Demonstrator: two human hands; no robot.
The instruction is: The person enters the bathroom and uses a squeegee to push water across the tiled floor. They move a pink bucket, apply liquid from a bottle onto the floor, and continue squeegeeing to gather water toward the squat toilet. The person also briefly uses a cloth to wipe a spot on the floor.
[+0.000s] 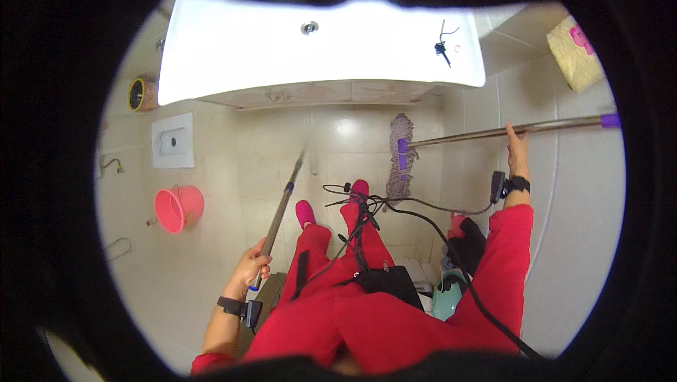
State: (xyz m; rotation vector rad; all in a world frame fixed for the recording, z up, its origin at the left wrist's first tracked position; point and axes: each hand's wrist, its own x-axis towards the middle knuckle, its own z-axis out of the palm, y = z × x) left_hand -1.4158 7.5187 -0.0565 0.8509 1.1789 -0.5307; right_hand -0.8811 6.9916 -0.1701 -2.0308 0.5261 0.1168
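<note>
Fingers [265, 260] of the left hand [250, 267] wrap around a pole [281, 211] by its near end, probably for reach; the right hand [517, 153] grasps a mop [458, 139], whose head [399, 179] lies on the floor [271, 128] (likely taking some weight) near the sink [247, 58], right of the shoes [360, 189].

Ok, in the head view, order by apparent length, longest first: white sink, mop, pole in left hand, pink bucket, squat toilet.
White sink
Mop
Pole in left hand
Pink bucket and squat toilet: too alike to rank
</note>
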